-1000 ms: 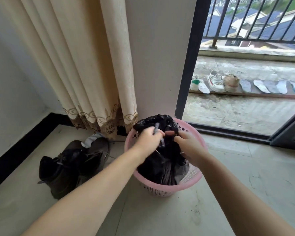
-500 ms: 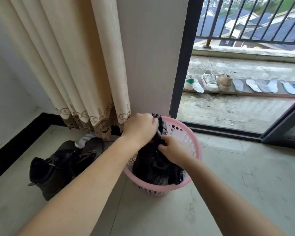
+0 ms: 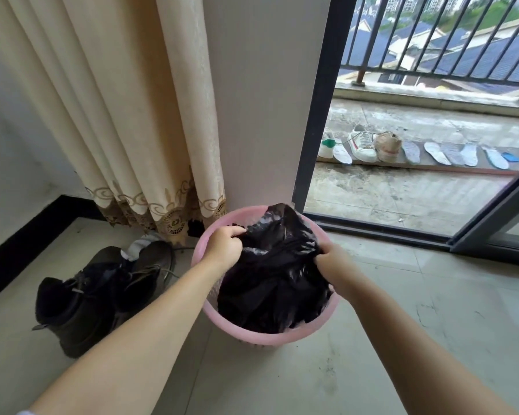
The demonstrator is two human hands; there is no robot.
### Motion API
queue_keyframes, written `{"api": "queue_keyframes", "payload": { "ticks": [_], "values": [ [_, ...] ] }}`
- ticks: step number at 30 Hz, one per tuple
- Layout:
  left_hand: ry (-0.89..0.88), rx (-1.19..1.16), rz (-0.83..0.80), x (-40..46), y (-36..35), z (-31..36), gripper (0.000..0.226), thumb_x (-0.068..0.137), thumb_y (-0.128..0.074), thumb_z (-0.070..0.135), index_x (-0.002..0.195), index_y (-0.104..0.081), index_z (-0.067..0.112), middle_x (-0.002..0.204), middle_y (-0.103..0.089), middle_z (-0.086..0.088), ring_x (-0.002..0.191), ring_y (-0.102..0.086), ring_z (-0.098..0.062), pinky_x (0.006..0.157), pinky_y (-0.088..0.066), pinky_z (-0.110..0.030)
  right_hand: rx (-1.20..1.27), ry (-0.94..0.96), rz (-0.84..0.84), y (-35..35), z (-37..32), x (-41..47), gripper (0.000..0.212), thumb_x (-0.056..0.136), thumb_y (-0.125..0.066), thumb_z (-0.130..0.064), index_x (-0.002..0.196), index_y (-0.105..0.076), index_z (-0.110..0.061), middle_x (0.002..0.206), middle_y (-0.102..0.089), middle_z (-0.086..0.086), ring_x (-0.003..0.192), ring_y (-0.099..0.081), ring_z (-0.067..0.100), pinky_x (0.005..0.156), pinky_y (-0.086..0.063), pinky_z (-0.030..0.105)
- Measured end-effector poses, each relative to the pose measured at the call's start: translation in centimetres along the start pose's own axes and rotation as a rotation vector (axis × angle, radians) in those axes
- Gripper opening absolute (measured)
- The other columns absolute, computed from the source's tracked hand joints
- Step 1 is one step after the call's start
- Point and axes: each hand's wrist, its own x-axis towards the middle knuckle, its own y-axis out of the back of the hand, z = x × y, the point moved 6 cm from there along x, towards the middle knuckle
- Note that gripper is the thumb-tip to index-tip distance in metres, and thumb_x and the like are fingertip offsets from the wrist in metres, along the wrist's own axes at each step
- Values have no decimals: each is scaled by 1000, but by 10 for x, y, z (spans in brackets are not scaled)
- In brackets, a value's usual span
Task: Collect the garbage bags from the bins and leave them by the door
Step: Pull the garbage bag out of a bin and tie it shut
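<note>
A black garbage bag sits inside a round pink plastic bin on the tiled floor, at the foot of a wall pillar. My left hand is clenched on the bag's upper left edge. My right hand grips the bag's right side, near the bin's rim. A bunched peak of the bag sticks up at the far side of the bin. What the bag holds is hidden.
Dark boots stand on the floor left of the bin, below a cream curtain. To the right a sliding door frame opens onto a balcony with shoes and insoles in a row and a railing.
My hands were together at the bag's gathered top; now they are spread apart, one on each side of the bag. The bag's top has spread wider over the bin.
</note>
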Motion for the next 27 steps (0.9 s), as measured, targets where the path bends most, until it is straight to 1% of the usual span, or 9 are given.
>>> {"api": "queue_keyframes", "payload": {
  "ticks": [3, 5, 9, 12, 14, 17, 19, 23, 27],
  "values": [
    [-213, 99, -272, -23, -21, 25, 36, 89, -42, 0, 115, -66, 8, 124, -59, -8, 119, -54, -23, 101, -39, -26, 325, -46, 87, -6, -2, 10, 33, 76, -38, 9, 69, -64, -10, 79, -64, 16, 66, -58, 24, 59, -51, 30],
    [-208, 134, -474, -37, -37, 30, 38, 87, -54, 19, 124, -55, 14, 125, -54, -4, 114, -54, -20, 98, -44, -28, 413, -25, 68, -14, -11, 12, 21, 73, -45, 0, 72, -65, -7, 86, -62, 25, 72, -56, 27, 66, -46, 36],
    [-365, 118, -367, -41, -44, 34, 73, 78, -68, 28, 140, -32, 26, 128, -48, 5, 117, -51, -13, 98, -46, -28, 572, 65, -272, -27, -35, 1, 12, 90, -49, -2, 95, -60, -4, 97, -58, 18, 91, -58, 29, 84, -48, 39],
    [-275, 99, -142, -31, -35, 31, 45, 87, -53, 14, 131, -49, 22, 112, -65, -3, 102, -62, -23, 86, -50, -31, 254, 166, -453, -26, -43, -14, 39, 81, -65, -20, 110, -56, 5, 101, -58, 16, 96, -55, 27, 93, -43, 40],
    [-184, 113, -68, -25, -28, 29, 25, 90, -48, 15, 110, -63, 16, 103, -69, -7, 95, -63, -26, 83, -50, -33, -177, 310, -286, -15, -49, -18, 48, 81, -69, -27, 124, -55, -12, 126, -55, 8, 119, -52, 20, 106, -40, 37],
    [-195, -21, -160, -22, -21, 39, 18, 90, -48, 5, 85, -64, 12, 85, -68, -2, 81, -61, -17, 67, -49, -19, -507, 449, -143, -9, -47, -17, 108, 66, -76, -47, 149, -8, -38, 159, 2, -3, 147, -1, 18, 120, -12, 38],
    [-212, -69, -322, -33, -22, 49, 17, 88, -51, 1, 91, -67, 8, 86, -68, -1, 81, -62, -13, 66, -48, -11, -536, 437, -220, -27, -35, -13, 121, 56, -75, -55, 149, 2, -41, 160, 5, -6, 148, 2, 19, 120, -10, 41],
    [-149, -12, -505, -41, -17, 46, 31, 87, -53, 5, 114, -64, 12, 113, -66, -6, 108, -59, -18, 96, -44, -28, -536, 451, -116, -40, -34, -5, 32, 79, -61, -20, 111, -59, -20, 109, -64, 6, 101, -60, 23, 91, -51, 40],
    [-148, -15, -370, -21, 13, 26, 46, 85, -50, 8, 129, -53, 19, 126, -59, -3, 116, -56, -20, 99, -47, -36, -592, 426, 54, -26, -43, -5, 11, 80, -48, -8, 84, -59, -12, 82, -66, 5, 77, -60, 26, 68, -51, 36]
  ]
}}
